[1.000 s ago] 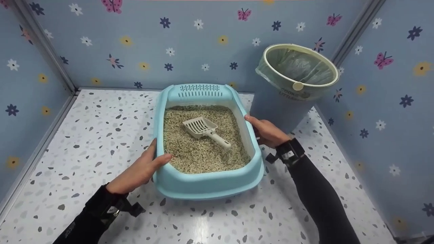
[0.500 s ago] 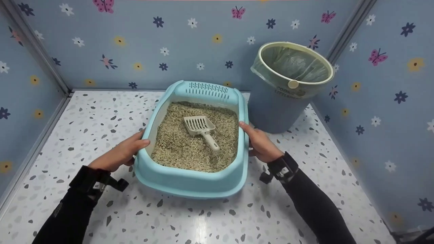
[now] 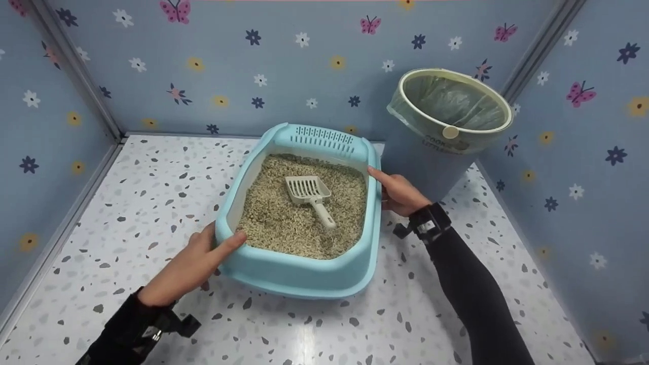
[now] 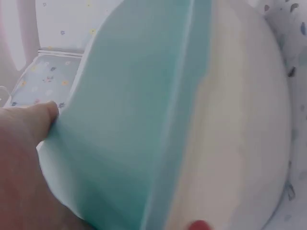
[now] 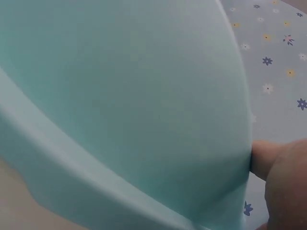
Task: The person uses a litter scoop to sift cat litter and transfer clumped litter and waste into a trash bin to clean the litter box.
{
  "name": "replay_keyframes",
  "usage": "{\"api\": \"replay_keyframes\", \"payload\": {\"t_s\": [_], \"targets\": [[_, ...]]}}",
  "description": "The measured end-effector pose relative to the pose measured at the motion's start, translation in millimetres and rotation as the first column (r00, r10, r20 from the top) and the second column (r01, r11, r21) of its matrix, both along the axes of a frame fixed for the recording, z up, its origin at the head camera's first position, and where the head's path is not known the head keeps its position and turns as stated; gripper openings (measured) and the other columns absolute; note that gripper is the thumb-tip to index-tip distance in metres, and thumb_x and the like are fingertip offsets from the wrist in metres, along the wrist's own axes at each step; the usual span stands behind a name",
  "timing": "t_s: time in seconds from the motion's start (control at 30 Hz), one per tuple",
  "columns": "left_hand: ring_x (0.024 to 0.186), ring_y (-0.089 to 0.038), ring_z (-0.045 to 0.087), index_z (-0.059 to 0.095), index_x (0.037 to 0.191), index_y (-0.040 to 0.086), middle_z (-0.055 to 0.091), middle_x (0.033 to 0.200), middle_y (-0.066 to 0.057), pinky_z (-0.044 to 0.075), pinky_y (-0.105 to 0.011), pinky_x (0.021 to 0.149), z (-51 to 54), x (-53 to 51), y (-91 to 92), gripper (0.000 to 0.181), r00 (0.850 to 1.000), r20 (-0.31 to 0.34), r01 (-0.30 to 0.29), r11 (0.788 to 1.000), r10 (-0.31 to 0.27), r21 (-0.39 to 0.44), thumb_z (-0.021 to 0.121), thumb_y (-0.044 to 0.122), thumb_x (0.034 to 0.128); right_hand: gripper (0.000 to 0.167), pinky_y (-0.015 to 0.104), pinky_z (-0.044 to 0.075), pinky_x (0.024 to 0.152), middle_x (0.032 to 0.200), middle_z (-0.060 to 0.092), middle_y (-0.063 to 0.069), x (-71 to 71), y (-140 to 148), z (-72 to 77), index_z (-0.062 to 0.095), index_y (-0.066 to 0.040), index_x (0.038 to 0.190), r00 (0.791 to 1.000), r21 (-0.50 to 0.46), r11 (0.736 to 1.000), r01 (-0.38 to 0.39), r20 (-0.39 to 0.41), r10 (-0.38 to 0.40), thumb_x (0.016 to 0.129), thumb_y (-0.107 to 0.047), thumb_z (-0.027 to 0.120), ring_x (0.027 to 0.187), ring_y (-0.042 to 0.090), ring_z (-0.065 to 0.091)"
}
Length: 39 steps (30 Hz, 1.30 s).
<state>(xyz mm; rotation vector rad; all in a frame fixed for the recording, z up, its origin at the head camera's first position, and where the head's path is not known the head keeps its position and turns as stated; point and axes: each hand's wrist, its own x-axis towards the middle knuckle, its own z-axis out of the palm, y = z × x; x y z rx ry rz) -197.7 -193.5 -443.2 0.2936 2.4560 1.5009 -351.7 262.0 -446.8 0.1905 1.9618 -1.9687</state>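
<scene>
A light blue litter box (image 3: 299,276) filled with tan pellet litter (image 3: 274,213) is in the middle of the head view, turned slightly. On the litter lies a beige slotted litter scoop (image 3: 310,192), its handle toward the near right. My left hand (image 3: 187,263) grips the near left corner, thumb over the rim, other fingers mostly hidden beneath the outer side. With the thumb on the right rim, my right hand (image 3: 403,195) holds that side; its fingers are largely hidden. The left wrist view shows the box's whitish lower part (image 4: 235,120) and a blurred fingertip beside it.
A blue-grey bin (image 3: 426,162) with a cream rim and a translucent liner bag stands at the back right, close to the box. Flower-patterned wall panels (image 3: 284,66) enclose the speckled white surface (image 3: 152,203) on the back and both sides.
The litter box has turned clockwise, its near end swinging left, and the scoop has turned with it. In the last half second my left hand has shifted toward the near corner, my right slightly farther back.
</scene>
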Motion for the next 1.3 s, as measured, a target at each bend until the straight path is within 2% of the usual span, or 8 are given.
{"api": "replay_keyframes", "payload": {"t_s": [0.2, 0.4, 0.67, 0.77, 0.97, 1.1, 1.2, 1.3], "targets": [[0.112, -0.033, 0.071, 0.028, 0.173, -0.002, 0.066, 0.141, -0.024, 0.064, -0.045, 0.09, -3.1, -7.4, -7.2, 0.086, 1.0, -0.021, 0.001, 0.999, 0.0, 0.044, 0.061, 0.052, 0.114, 0.047, 0.037, 0.064, 0.072, 0.07, 0.055, -0.002, 6.8, -4.0, 1.0, 0.062, -0.009, 0.096, 1.0, 0.001, 1.0, 0.005, -0.019, -0.005, 0.107, -0.054, 0.073, 0.068, 0.014, 0.064], [0.112, -0.032, 0.067, 0.041, 0.169, 0.0, 0.065, 0.142, -0.024, 0.059, -0.041, 0.087, -11.4, -33.1, -43.2, 0.076, 0.998, -0.057, -0.007, 1.0, 0.008, 0.012, 0.056, 0.051, 0.1154, 0.053, 0.044, 0.067, 0.086, 0.093, 0.072, 0.009, 37.7, -23.0, -3.4, 0.059, -0.005, 0.117, 0.996, -0.076, 0.993, 0.085, 0.034, -0.083, 0.106, -0.054, 0.075, 0.09, 0.025, 0.078], [0.071, -0.015, 0.046, 0.043, 0.169, 0.002, 0.059, 0.118, -0.014, 0.041, -0.029, 0.061, -24.1, -77.1, -101.6, 0.075, 0.996, -0.045, -0.08, 0.996, 0.078, -0.045, 0.046, 0.056, 0.1169, 0.052, 0.059, 0.067, 0.091, 0.113, 0.072, 0.018, 81.7, -47.7, -15.8, 0.061, -0.004, 0.129, 0.996, -0.115, 0.99, 0.085, 0.039, -0.081, 0.109, -0.052, 0.07, 0.099, 0.033, 0.078], [0.082, -0.021, 0.052, 0.032, 0.174, 0.003, 0.058, 0.132, -0.021, 0.046, -0.03, 0.06, -22.7, -72.6, -98.9, 0.086, 0.989, -0.023, -0.149, 0.988, 0.148, -0.036, 0.044, 0.064, 0.115, 0.058, 0.056, 0.068, 0.089, 0.108, 0.072, 0.017, 72.2, -35.9, -16.5, 0.062, -0.003, 0.126, 0.995, -0.061, 0.993, 0.099, 0.027, -0.097, 0.108, -0.058, 0.069, 0.092, 0.03, 0.076], [0.104, -0.031, 0.067, 0.007, 0.175, -0.007, 0.04, 0.161, -0.04, 0.065, -0.042, 0.068, -18.6, -30.4, -63.2, 0.118, 0.94, 0.163, -0.307, 0.952, 0.299, 0.023, 0.044, 0.081, 0.1063, 0.067, 0.049, 0.068, 0.087, 0.101, 0.07, 0.011, 30.4, -2.4, -10.7, 0.063, 0.0, 0.126, 0.968, 0.024, 0.968, 0.25, -0.02, -0.249, 0.106, -0.064, 0.069, 0.088, 0.024, 0.075], [0.092, -0.026, 0.072, 0.031, 0.168, -0.006, 0.056, 0.141, -0.03, 0.066, -0.045, 0.063, -18.9, -12.0, -46.9, 0.102, 0.932, 0.221, -0.317, 0.941, 0.287, 0.115, 0.045, 0.076, 0.109, 0.063, 0.052, 0.065, 0.098, 0.108, 0.068, 0.01, 13.3, 7.4, -10.4, 0.063, -0.001, 0.135, 0.964, 0.089, 0.96, 0.265, -0.021, -0.264, 0.108, -0.057, 0.069, 0.091, 0.02, 0.073], [0.088, -0.023, 0.07, 0.041, 0.157, -0.006, 0.062, 0.124, -0.021, 0.065, -0.044, 0.062, -17.3, -11.8, -45.3, 0.091, 0.928, 0.22, -0.337, 0.931, 0.302, 0.144, 0.047, 0.072, 0.1105, 0.06, 0.05, 0.065, 0.097, 0.109, 0.069, 0.01, 9.9, 8.7, -12.3, 0.064, 0.0, 0.135, 0.964, 0.101, 0.959, 0.266, -0.015, -0.265, 0.108, -0.053, 0.072, 0.091, 0.02, 0.073], [0.087, -0.021, 0.066, 0.043, 0.154, -0.007, 0.061, 0.12, -0.018, 0.063, -0.041, 0.06, -16.1, -17.7, -50.2, 0.09, 0.924, 0.211, -0.352, 0.926, 0.319, 0.137, 0.048, 0.071, 0.1106, 0.057, 0.041, 0.067, 0.081, 0.097, 0.071, 0.008, 13.3, 9.0, -14.8, 0.068, 0.0, 0.126, 0.968, 0.063, 0.966, 0.249, -0.006, -0.25, 0.106, -0.053, 0.075, 0.081, 0.02, 0.072]]}}
